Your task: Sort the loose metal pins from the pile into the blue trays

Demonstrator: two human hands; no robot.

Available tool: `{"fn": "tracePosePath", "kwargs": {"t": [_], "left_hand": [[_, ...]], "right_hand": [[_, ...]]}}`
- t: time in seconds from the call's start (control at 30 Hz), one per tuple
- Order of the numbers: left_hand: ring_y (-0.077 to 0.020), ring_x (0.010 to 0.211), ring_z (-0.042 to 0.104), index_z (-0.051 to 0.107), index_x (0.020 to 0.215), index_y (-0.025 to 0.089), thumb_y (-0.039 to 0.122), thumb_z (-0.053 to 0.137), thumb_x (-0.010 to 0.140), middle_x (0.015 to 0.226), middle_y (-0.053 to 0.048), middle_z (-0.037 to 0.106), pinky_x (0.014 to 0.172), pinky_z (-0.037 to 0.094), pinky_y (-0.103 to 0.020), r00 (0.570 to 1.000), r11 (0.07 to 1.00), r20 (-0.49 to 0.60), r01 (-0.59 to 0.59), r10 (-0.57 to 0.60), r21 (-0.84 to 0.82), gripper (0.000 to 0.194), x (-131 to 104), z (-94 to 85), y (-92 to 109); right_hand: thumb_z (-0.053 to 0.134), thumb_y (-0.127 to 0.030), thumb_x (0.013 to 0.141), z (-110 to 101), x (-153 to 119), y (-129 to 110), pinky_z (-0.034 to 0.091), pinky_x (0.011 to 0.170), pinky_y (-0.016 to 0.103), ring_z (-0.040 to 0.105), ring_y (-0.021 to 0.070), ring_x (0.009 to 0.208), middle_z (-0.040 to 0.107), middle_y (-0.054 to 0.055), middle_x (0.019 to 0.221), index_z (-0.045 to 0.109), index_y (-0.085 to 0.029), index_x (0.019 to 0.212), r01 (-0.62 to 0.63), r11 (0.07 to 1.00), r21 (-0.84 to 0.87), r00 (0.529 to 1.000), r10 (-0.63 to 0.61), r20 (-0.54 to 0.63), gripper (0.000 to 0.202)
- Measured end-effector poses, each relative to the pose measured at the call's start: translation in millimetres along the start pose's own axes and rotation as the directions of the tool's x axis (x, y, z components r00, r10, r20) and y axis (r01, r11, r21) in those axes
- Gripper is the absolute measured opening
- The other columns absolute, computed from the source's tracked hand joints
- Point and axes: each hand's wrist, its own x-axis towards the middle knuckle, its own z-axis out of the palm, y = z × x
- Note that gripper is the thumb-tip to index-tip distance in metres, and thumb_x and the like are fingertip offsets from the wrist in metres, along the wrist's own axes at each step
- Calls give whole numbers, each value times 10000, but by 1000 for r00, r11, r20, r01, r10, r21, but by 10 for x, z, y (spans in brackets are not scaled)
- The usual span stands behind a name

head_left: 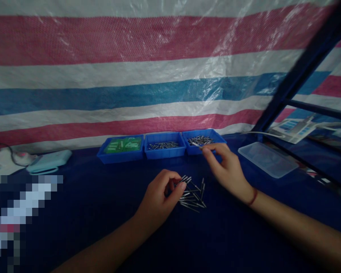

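My right hand point(226, 167) is raised at the front of the right blue bin point(200, 152), thumb and forefinger pinching a slim metal pin point(196, 144). Many similar pins lie inside that bin. Lower down, my left hand point(160, 193) is curled at the left side of a loose pile of metal pins point(194, 195) on the dark blue table. Pin ends stick out by its thumb and forefinger, which look closed on a few of them; its other fingers are partly hidden. Some pins have a thicker, shinier section.
A middle blue bin point(165, 153) holds more metal pins; the left blue bin point(121, 157) holds green packs. At right lies a clear plastic lid point(268, 161) beside a dark metal frame point(295, 72). A light blue case point(49, 161) lies at left. Striped sheeting point(130, 94) hangs behind.
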Motion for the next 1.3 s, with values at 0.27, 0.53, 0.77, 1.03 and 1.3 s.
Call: {"fn": "tracePosePath", "kwargs": {"t": [0.27,0.53,0.77,1.03,1.3], "left_hand": [[-116,625,510,582,772,170,258,463,889,695,10,551,590,396,-249,1000,996,-13,-3,4,86,189,86,-113,-92],[-197,846,576,663,898,205,314,581,823,892,-34,629,779,436,-364,985,914,163,-122,62,386,156,153,-149,-248],[-186,832,573,662,918,232,279,544,862,906,-13,635,729,403,-337,963,853,251,-207,93,478,139,141,-117,-266],[-187,842,545,610,896,190,243,449,916,902,-22,609,731,373,-332,947,835,306,-244,96,493,171,123,-116,-238],[-188,833,544,603,886,188,248,465,905,901,-25,610,730,359,-334,932,831,347,-277,109,482,152,122,-107,-187]], "right_hand": [[516,-333,830,-131,239,362,425,713,408,555,235,754,638,82,811,607,-147,1052,-82,940,-330,996,63,-68,303],[501,-245,849,-117,-37,114,451,757,382,583,200,815,659,53,851,613,-185,897,171,979,-112,965,-143,221,135],[485,-183,852,-6,-157,-42,452,744,361,590,176,771,665,38,812,626,-191,833,196,980,10,893,-183,412,143],[505,-254,870,79,-280,-96,436,778,362,553,187,841,643,54,874,654,-181,956,253,966,52,798,-239,553,187],[497,-209,870,95,-282,-115,407,761,347,535,170,782,610,43,828,624,-178,851,235,972,23,773,-201,602,132]]}}
